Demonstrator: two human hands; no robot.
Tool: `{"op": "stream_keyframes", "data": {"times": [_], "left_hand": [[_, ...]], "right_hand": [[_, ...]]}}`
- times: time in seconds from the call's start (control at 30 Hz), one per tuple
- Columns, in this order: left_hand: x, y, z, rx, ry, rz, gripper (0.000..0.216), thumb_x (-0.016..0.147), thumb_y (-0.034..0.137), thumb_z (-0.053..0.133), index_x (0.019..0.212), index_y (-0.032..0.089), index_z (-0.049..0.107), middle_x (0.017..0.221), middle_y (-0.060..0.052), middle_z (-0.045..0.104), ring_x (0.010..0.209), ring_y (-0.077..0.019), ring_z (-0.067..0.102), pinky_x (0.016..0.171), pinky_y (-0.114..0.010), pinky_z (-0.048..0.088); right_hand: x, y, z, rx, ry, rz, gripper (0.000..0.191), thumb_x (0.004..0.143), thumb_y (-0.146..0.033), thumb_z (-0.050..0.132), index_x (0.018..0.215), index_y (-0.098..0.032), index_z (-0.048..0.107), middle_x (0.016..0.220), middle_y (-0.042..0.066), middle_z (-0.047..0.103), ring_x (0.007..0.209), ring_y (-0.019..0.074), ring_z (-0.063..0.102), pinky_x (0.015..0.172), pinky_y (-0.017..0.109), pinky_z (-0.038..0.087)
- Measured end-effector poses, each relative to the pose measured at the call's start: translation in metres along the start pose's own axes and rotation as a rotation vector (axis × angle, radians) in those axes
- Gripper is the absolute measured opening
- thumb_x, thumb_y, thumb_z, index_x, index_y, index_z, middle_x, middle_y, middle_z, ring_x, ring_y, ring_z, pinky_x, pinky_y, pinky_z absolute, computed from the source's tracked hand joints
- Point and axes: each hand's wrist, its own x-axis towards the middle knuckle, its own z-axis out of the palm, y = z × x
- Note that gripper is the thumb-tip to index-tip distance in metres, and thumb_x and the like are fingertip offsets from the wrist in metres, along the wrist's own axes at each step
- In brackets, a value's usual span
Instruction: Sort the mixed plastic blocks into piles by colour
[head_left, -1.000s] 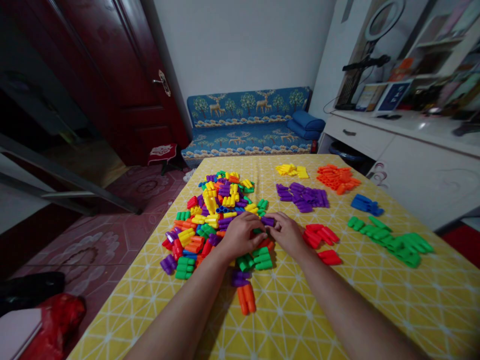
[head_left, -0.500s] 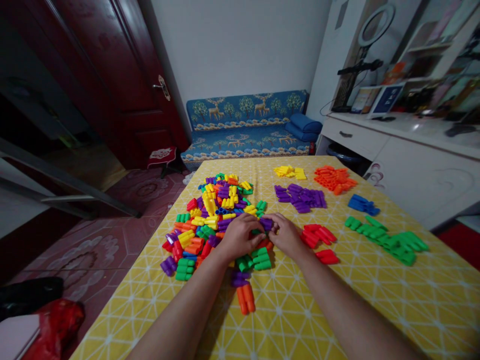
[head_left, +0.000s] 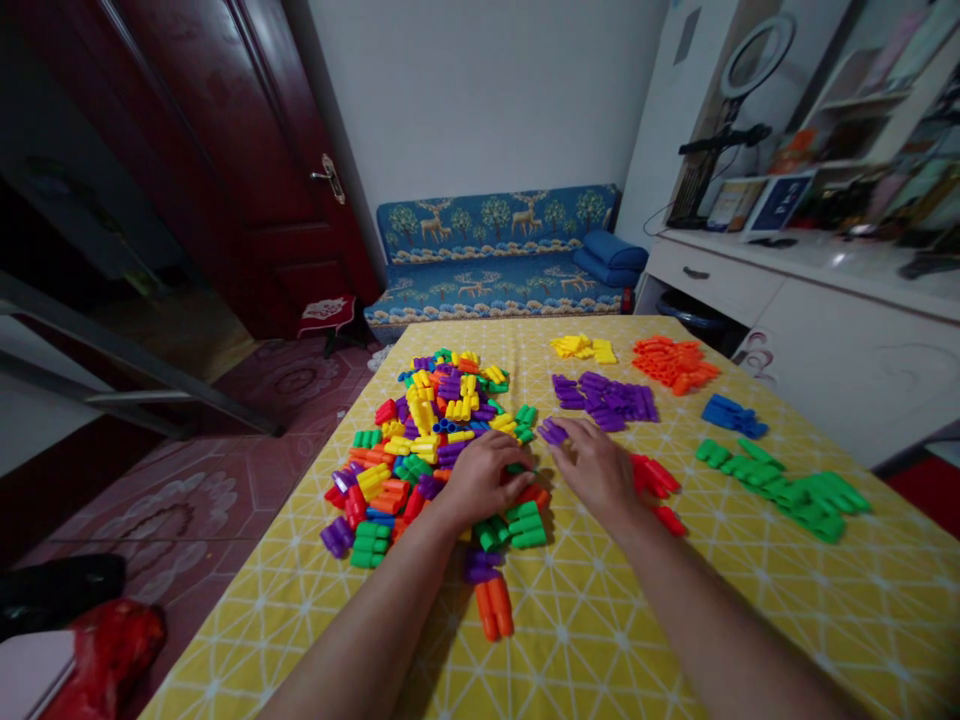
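Observation:
A mixed heap of coloured plastic blocks [head_left: 431, 430] lies on the yellow patterned tablecloth [head_left: 585, 620]. My left hand [head_left: 484, 478] rests curled on the heap's near right edge, over green and red blocks. My right hand [head_left: 596, 462] is just right of it, with a purple block [head_left: 553, 431] pinched at its fingertips. Sorted groups lie to the right: purple [head_left: 607, 397], yellow [head_left: 583, 347], orange [head_left: 673, 362], blue [head_left: 733, 415], green [head_left: 787, 485], and red [head_left: 656, 480] partly behind my right hand.
An orange block [head_left: 494, 606] and a purple one lie loose near the front. A blue patterned sofa [head_left: 499, 250] stands behind the table, a dark red door [head_left: 247, 160] to the left, a white cabinet [head_left: 825, 320] with a ring light to the right.
My right hand has drawn away from the left and moved right and farther out, carrying the purple block off the heap. My left hand has stayed on the heap.

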Motion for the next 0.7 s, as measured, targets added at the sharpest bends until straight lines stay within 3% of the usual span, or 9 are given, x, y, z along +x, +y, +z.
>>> {"op": "stream_keyframes", "data": {"times": [0.13,0.23,0.33,0.47,0.57,0.7], "left_hand": [[0.0,-0.001,-0.001,0.005,0.006,0.002,0.01,0.084,0.023,0.063,0.091,0.018,0.069,0.096,-0.007,0.071,0.095,-0.0215,0.062,0.086,-0.033,0.048],[0.0,0.0,-0.001,0.002,0.0,0.005,0.011,0.085,0.023,0.062,0.093,0.019,0.069,0.096,-0.006,0.071,0.096,-0.0212,0.062,0.087,-0.033,0.048],[-0.001,0.0,-0.001,0.003,0.0,0.007,0.011,0.085,0.023,0.062,0.093,0.019,0.069,0.096,-0.006,0.071,0.096,-0.0211,0.062,0.088,-0.034,0.048],[0.0,-0.001,0.0,0.011,0.004,0.003,0.009,0.084,0.023,0.063,0.091,0.019,0.068,0.094,-0.006,0.071,0.096,-0.0213,0.062,0.087,-0.033,0.048],[0.0,-0.001,0.001,0.016,0.005,-0.01,0.008,0.084,0.024,0.064,0.088,0.019,0.068,0.092,-0.006,0.07,0.093,-0.021,0.062,0.085,-0.033,0.048],[0.001,-0.001,0.001,0.016,0.006,-0.002,0.007,0.083,0.022,0.064,0.088,0.019,0.068,0.093,-0.006,0.07,0.093,-0.0207,0.062,0.087,-0.033,0.048]], "right_hand": [[0.037,0.038,-0.023,-0.2,0.154,0.091,0.035,0.086,-0.033,0.061,0.119,-0.021,0.064,0.108,0.01,0.069,0.097,0.0261,0.062,0.078,0.035,0.047],[0.063,0.066,-0.032,-0.334,0.073,0.127,0.034,0.084,-0.033,0.063,0.115,-0.019,0.066,0.1,0.011,0.07,0.093,0.0274,0.061,0.078,0.037,0.046],[0.073,0.077,-0.031,-0.378,0.042,0.137,0.031,0.082,-0.031,0.064,0.11,-0.016,0.067,0.107,0.014,0.068,0.1,0.0311,0.058,0.082,0.042,0.046],[0.062,0.056,-0.013,-0.135,0.101,0.017,0.029,0.085,-0.026,0.06,0.111,-0.016,0.067,0.118,0.013,0.065,0.11,0.0288,0.055,0.095,0.044,0.045],[0.046,0.024,0.01,0.102,-0.061,-0.125,0.04,0.081,-0.013,0.055,0.12,-0.018,0.063,0.127,0.01,0.06,0.118,0.023,0.054,0.103,0.038,0.043],[0.034,-0.007,0.035,0.104,-0.289,-0.15,0.069,0.073,-0.004,0.057,0.14,-0.019,0.05,0.152,0.011,0.038,0.14,0.0249,0.034,0.114,0.04,0.032]]}}
